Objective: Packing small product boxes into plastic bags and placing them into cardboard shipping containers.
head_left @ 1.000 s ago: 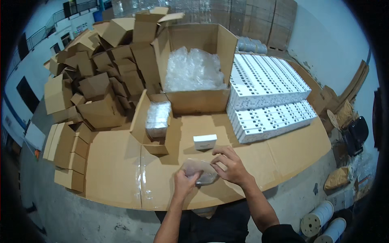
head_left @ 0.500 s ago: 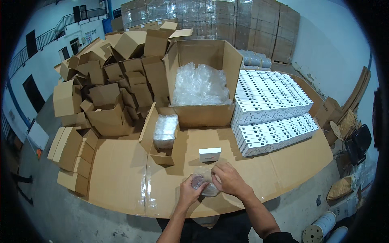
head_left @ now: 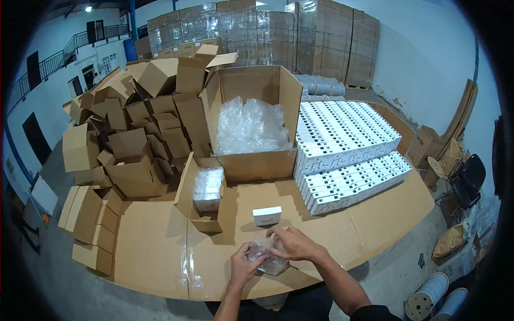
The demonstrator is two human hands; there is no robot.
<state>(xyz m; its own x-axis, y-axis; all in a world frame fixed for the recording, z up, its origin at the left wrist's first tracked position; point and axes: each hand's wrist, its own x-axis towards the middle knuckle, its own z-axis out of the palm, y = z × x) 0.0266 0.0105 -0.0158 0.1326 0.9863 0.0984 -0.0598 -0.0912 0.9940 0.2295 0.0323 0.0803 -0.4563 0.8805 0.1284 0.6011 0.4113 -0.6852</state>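
You are holding a piece of clear plastic (head_left: 273, 264) between your two hands, just above the near part of the counter (head_left: 150, 249), and its thinness is probably calling for a light touch: fingertips rather than whole palms, one side steadied while the other is being worked. If you are parting its layers, an even pull is likely serving you better than a sharp one, since film this fine could be creasing or tearing under a tug

Your left hand (head_left: 243, 265) is closing thumb and fingers on the left side of the plastic, leaving little gap between them. Your right hand (head_left: 295, 244) is bending over the far right side with its fingers curled and partly spread; its fingertips are touching the plastic, but the film is blurring there, so you are not showing clearly whether they are pinching it. Whether anything is lying inside the plastic cannot be told either

Just beyond your hands a small white box (head_left: 267, 215) is standing apart from them, so low elbows and small wrist movements are perhaps helping you avoid knocking it
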